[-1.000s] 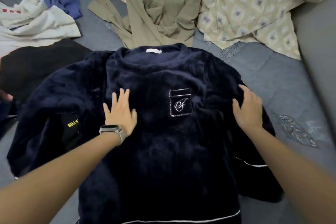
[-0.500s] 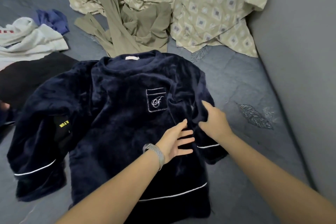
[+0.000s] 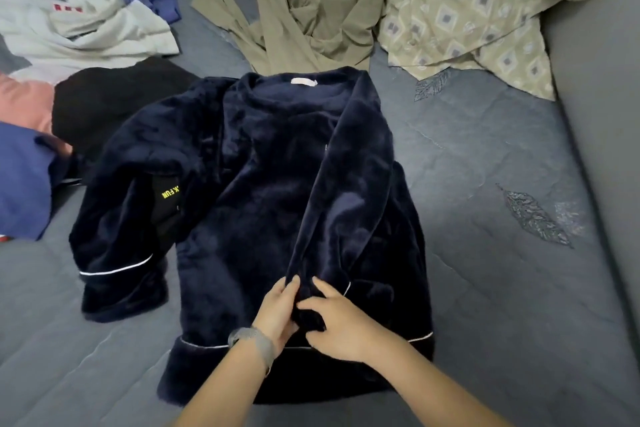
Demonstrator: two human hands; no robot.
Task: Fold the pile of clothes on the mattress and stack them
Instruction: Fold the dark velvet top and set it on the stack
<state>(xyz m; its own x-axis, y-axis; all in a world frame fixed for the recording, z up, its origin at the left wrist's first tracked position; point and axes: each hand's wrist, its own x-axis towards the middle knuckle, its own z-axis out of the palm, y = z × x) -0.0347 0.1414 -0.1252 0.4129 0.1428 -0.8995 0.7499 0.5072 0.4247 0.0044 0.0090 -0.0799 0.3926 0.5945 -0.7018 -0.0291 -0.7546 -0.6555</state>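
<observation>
A dark navy fleece top lies face up on the grey mattress, collar at the far end. Its right side and sleeve are folded inward over the chest, hiding the embroidered patch. The left sleeve spreads out to the left with a black tag showing yellow letters. My left hand, with a grey wristband, and my right hand meet near the hem, both pinching the end of the folded sleeve.
Unfolded clothes lie beyond the top: olive trousers, a patterned beige shirt, a white garment, black cloth, blue cloth and pink cloth at left. A grey upholstered wall bounds the right side.
The right side and sleeve of the navy top have been folded over the chest, covering the patch. Both hands moved down toward the hem and came together on the sleeve end.
</observation>
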